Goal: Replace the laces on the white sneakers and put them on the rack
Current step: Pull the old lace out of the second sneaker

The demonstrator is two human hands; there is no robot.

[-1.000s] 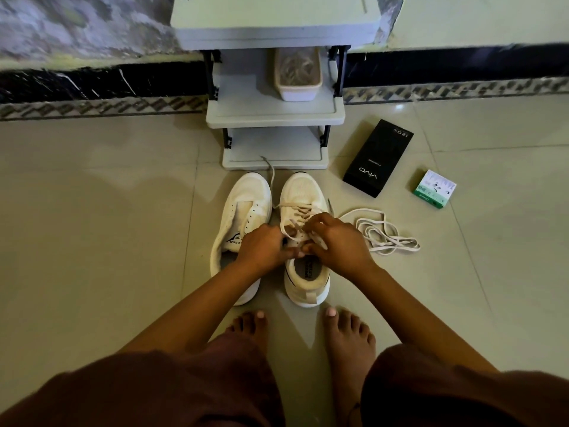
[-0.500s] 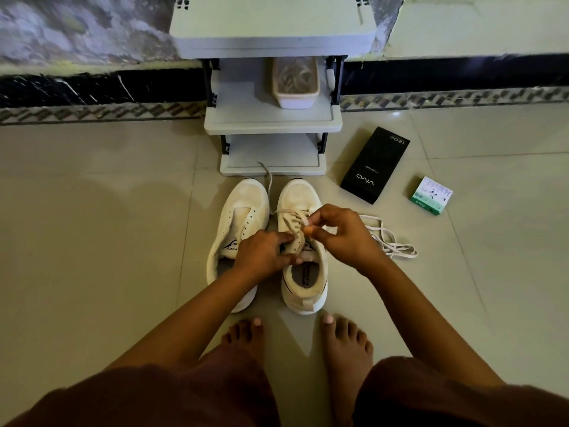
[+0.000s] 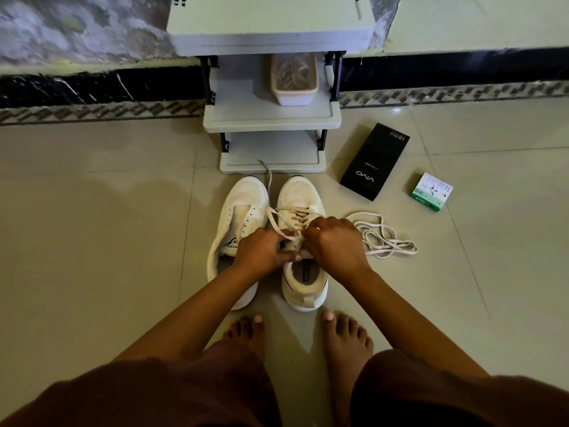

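**Two sneakers, two hands, one loose lace**

You've got two white sneakers side by side on the floor before the rack (image 3: 271, 115). The right sneaker (image 3: 303, 198) is laced; the left sneaker (image 3: 243, 204) shows bare eyelets. Your left hand (image 3: 261, 252) and right hand (image 3: 334, 246) both pinch the lace (image 3: 277, 217) over the right sneaker's tongue. One spare lace (image 3: 381, 238) lies right, near a black box (image 3: 374, 161) and a green box (image 3: 431, 191).
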